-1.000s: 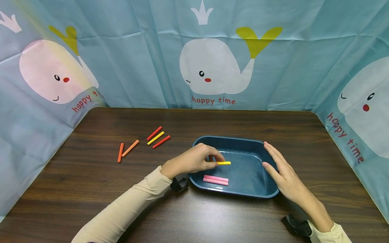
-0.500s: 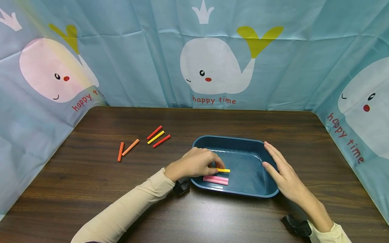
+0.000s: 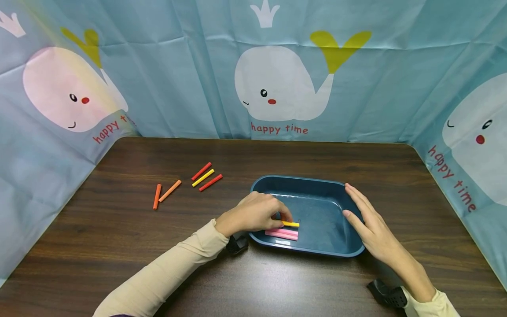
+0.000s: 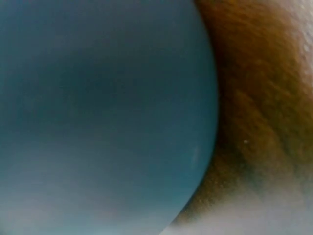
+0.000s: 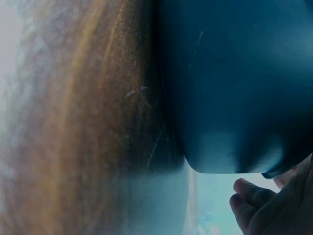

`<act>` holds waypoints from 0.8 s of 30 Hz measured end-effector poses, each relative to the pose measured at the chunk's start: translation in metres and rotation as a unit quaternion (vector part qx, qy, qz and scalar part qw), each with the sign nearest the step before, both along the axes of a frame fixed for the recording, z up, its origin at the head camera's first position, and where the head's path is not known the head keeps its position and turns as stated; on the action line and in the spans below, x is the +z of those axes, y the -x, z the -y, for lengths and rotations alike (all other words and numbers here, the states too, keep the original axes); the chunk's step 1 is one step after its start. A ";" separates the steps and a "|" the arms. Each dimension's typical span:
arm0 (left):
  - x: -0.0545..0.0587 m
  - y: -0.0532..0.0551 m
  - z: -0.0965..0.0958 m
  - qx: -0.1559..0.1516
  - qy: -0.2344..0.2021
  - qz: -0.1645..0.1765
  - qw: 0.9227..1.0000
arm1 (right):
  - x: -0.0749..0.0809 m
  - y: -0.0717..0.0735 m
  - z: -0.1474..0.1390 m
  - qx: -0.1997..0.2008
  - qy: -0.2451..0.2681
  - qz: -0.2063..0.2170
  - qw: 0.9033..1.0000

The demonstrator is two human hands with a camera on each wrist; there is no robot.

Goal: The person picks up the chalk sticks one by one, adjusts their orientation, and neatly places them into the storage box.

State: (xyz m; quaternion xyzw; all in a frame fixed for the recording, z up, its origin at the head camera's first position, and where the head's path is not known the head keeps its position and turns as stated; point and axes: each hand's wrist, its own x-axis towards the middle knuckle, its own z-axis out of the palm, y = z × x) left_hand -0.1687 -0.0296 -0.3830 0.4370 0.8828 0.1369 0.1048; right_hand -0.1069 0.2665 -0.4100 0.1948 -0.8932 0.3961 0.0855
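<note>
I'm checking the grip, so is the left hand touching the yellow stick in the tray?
Touching. The head view shows the left hand pinching the yellow stick, whose free end pokes out past the thumb.

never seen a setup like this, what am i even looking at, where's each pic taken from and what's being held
There is no machine here, just a person's two bare hands. The wide picture comes from a camera on the head, looking down; the two close ones come from wrist cameras and mostly show the blue tray up close.

The left hand pinches a yellow stick inside the tray, next to two pink sticks. The right hand holds nothing and lies at the tray's right end.

Left of the tray, on the wooden table, are two orange sticks, two red sticks and another yellow stick.
</note>
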 end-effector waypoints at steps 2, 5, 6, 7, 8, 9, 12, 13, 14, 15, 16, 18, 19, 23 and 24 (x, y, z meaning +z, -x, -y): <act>0.000 0.000 0.000 -0.002 0.002 -0.003 1.000 | 0.000 0.000 0.000 0.000 -0.001 -0.001 1.000; 0.001 0.000 0.000 -0.003 -0.002 -0.005 1.000 | 0.001 0.000 0.000 0.000 0.000 -0.002 1.000; 0.001 0.001 0.000 -0.003 -0.005 -0.004 1.000 | 0.001 0.000 0.000 0.000 0.000 -0.002 1.000; 0.001 0.001 0.001 -0.002 -0.010 -0.002 1.000 | 0.001 0.000 0.000 0.001 0.000 -0.001 1.000; 0.000 0.001 0.002 -0.002 -0.016 0.002 1.000 | 0.001 0.000 0.000 0.001 0.000 -0.002 1.000; 0.000 0.001 0.002 -0.003 -0.024 0.005 1.000 | 0.001 0.000 0.000 0.001 0.000 -0.002 1.000; 0.001 0.001 0.004 -0.004 -0.048 0.019 0.999 | 0.001 0.000 0.000 0.000 0.000 -0.003 1.000; 0.002 0.001 0.004 -0.003 -0.054 0.024 0.998 | 0.001 0.000 0.000 0.000 0.000 -0.003 1.000; 0.002 0.001 0.004 -0.002 -0.058 0.029 0.998 | 0.001 0.000 0.000 -0.001 0.000 -0.003 1.000; 0.003 0.001 0.004 -0.002 -0.062 0.035 0.997 | 0.001 0.000 0.000 -0.001 0.001 -0.003 1.000; 0.003 0.001 0.004 -0.001 -0.063 0.041 0.997 | 0.000 0.000 0.000 -0.002 0.000 -0.003 1.000; 0.004 0.003 0.005 -0.001 -0.068 0.058 0.996 | 0.000 0.000 0.000 -0.002 0.000 -0.002 1.000; 0.005 0.003 0.006 -0.003 -0.072 0.067 0.995 | 0.000 0.000 0.000 -0.002 0.000 -0.001 1.000; 0.010 0.005 0.010 -0.016 -0.105 0.099 0.989 | 0.000 0.000 0.001 -0.002 0.001 0.002 1.000; 0.012 0.005 0.011 -0.019 -0.115 0.102 0.988 | 0.000 0.000 0.001 -0.002 0.001 0.003 1.000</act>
